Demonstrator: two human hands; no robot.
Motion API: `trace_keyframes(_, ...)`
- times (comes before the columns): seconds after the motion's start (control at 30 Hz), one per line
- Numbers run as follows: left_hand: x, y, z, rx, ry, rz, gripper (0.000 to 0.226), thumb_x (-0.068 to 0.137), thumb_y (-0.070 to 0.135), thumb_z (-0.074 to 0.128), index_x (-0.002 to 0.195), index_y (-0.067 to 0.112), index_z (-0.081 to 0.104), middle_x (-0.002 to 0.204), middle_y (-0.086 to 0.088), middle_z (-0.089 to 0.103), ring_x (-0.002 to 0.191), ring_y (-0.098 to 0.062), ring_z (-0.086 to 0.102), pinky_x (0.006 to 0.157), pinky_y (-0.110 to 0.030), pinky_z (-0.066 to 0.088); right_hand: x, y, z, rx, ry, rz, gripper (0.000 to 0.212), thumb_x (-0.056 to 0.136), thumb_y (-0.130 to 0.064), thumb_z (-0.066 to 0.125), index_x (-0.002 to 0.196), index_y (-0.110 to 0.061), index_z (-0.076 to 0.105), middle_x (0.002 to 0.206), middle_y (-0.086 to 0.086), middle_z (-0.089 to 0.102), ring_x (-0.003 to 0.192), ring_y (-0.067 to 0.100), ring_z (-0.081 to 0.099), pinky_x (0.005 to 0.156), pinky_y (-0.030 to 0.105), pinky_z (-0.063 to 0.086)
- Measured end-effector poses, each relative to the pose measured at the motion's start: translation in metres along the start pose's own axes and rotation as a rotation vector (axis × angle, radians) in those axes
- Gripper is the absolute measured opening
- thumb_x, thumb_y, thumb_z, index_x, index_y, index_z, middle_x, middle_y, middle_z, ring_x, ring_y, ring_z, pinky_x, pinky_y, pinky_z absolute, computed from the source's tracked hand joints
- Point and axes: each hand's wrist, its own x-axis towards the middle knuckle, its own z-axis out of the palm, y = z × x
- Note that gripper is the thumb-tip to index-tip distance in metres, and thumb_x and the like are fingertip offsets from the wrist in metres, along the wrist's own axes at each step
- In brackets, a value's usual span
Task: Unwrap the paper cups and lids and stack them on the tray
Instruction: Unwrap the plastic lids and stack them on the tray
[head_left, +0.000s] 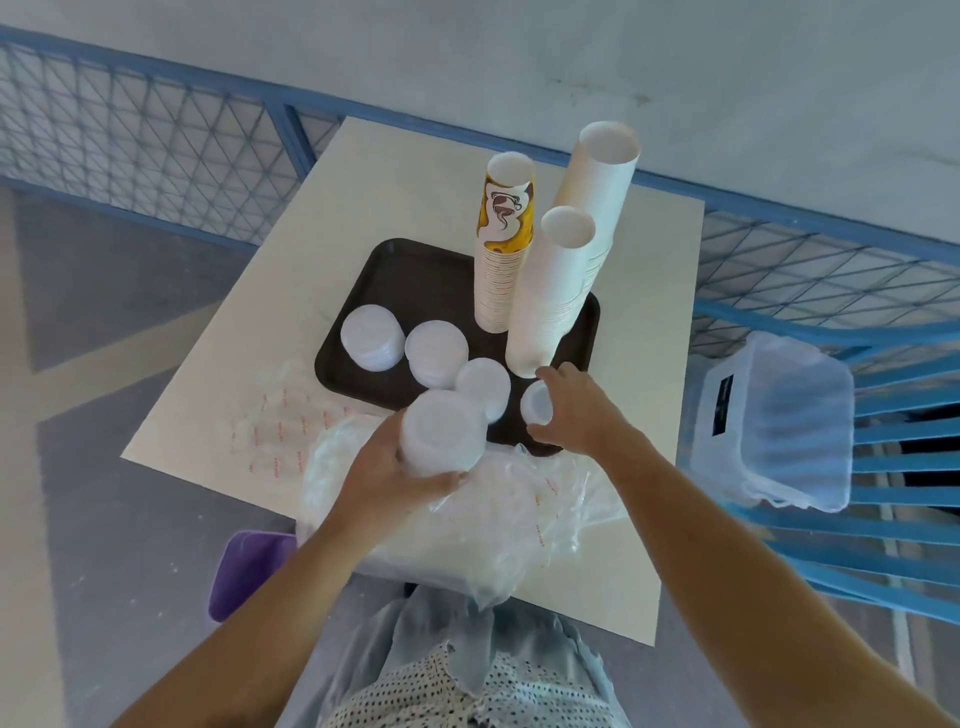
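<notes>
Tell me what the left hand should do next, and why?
Probably lower its lid stack onto the black tray: the left hand holds it, unwrapped, above the near edge, while the right hand grips a small lid stack there.

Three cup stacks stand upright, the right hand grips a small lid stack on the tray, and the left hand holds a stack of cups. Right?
No: the head view shows the left hand holding a stack of lids, not cups. The rest holds, including the right hand on the small lid stack.
</notes>
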Motion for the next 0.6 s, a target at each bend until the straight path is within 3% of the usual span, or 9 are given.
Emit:
trace_keyframes(0.17,0.005,-0.001,0.011,0.021,0.032,-0.023,0.079,0.065,0.037,0.098,0.131,0.045,0.054,0.121,0.026,0.064,0.116,0.004,0.057,0.088,-0.013,0.044,0.018,0.009,0.017,-0.03,0.003,-0.011,0.085,0.08,-0.044,0.084,0.149,-0.016,0.041,0.136,0.007,0.052,0.123,0.027,0.052,0.102,0.042,0.052)
trace_keyframes(0.4,0.006,-0.009,0.018,0.028,0.039,-0.06,0.077,0.064,0.038,0.099,0.122,0.055,0.051,0.116,0.038,0.06,0.113,0.017,0.052,0.087,-0.014,0.042,0.019,0.008,0.035,-0.089,0.025,-0.052,0.084,0.08,-0.045,0.084,0.146,-0.014,0.042,0.13,0.008,0.053,0.116,0.028,0.052,0.099,0.041,0.052)
trace_keyframes(0.6,0.005,-0.006,0.018,0.023,0.04,-0.067,0.074,0.065,0.036,0.099,0.12,0.053,0.052,0.122,0.028,0.061,0.115,0.008,0.055,0.088,-0.014,0.042,0.017,0.008,0.043,-0.1,0.05,-0.054,0.086,0.081,-0.048,0.083,0.148,-0.013,0.042,0.134,0.007,0.049,0.118,0.026,0.05,0.102,0.04,0.05)
